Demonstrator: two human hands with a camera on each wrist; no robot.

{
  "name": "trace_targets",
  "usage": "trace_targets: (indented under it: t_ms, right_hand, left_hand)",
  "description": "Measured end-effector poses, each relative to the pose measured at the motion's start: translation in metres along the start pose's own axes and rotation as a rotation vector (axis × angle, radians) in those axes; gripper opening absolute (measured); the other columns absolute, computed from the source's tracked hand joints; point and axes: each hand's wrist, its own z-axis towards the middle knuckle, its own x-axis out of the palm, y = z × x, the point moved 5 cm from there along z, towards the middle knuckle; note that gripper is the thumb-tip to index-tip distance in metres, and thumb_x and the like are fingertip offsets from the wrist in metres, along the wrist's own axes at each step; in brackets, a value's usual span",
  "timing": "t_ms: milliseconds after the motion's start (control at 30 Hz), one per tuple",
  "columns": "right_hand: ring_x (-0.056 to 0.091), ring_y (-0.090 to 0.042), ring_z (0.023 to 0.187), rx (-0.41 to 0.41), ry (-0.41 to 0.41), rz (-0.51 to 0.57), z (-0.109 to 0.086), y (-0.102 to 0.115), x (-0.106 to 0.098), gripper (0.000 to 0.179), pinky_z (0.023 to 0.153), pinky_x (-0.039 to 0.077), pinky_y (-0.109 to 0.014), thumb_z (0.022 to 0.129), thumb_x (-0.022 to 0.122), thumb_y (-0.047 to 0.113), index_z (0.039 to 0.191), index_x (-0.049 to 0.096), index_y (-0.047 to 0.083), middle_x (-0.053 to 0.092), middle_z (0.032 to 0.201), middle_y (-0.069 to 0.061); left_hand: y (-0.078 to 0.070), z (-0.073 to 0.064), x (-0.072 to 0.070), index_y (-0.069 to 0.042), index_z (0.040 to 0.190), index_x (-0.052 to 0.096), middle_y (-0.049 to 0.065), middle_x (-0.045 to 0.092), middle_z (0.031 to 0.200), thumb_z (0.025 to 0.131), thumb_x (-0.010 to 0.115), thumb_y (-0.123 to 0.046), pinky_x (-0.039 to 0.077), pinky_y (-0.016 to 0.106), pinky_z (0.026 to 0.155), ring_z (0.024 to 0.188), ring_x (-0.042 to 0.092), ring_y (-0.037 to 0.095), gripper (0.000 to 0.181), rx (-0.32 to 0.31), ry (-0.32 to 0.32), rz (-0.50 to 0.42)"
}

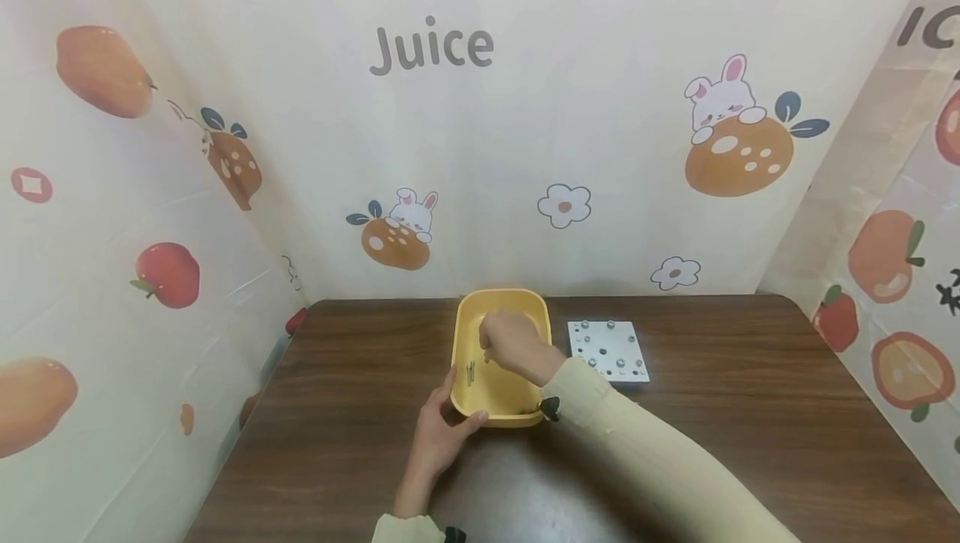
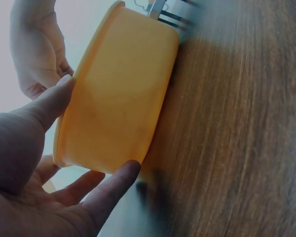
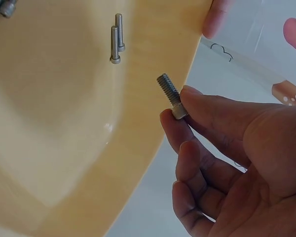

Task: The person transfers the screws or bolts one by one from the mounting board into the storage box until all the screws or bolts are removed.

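1. Pale yellow-green fabric sleeve (image 1: 660, 460), nearest the head camera; it crosses the dark brown wood-grain table (image 1: 315, 451).
2. Right hand (image 1: 521, 346): thumb and forefinger pinch a short grey threaded metal bolt (image 3: 169, 90) by its head, other fingers loosely bent.
3. Bolt position: held over the yellow rounded-rectangular tray (image 1: 498, 393).
4. Left hand (image 1: 438, 435): grips the tray's near left corner, thumb at the rim, fingers spread against the side.
5. Two slim silver metal screws (image 3: 115, 44) lie side by side inside, toward the left wall.
6. Whitish square plate (image 1: 611, 341), bearing bolts, just right of the tray.
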Motion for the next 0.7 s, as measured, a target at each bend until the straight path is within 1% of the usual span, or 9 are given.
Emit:
trace_targets:
  t_ms: [100,300,700]
  right_hand:
    - [0.024,-0.01,0.053,0.0,0.006,0.002,0.0004,0.0003,0.002,0.06,0.051,0.024,-0.022,0.077,0.077,-0.005,0.054,0.028,0.019,0.02,0.054,0.008]
    - [0.02,-0.009,0.051,0.005,0.013,-0.006,0.0007,-0.0005,0.0043,0.062,0.049,0.022,-0.022,0.077,0.078,-0.006,0.053,0.026,0.019,0.016,0.053,0.009]
    - [0.018,-0.006,0.047,-0.002,0.008,0.003,0.002,-0.0003,0.0056,0.063,0.046,0.02,-0.019,0.078,0.077,-0.007,0.052,0.025,0.019,0.015,0.05,0.01]
  left_hand:
    - [0.0002,-0.0006,-0.0001,-0.012,0.163,0.041,0.028,0.048,0.157,0.086,0.09,-0.025,0.035,0.067,0.118,0.145,0.046,0.048,0.093,-0.006,0.0,0.001]
    - [-0.0004,-0.0001,-0.0002,-0.012,0.164,0.04,0.028,0.049,0.157,0.086,0.09,-0.024,0.035,0.066,0.118,0.144,0.047,0.047,0.093,-0.008,0.004,-0.008]
    - [0.0014,0.0011,0.0001,-0.013,0.164,0.04,0.027,0.05,0.156,0.086,0.09,-0.026,0.037,0.067,0.117,0.143,0.049,0.047,0.093,-0.004,0.008,-0.002]
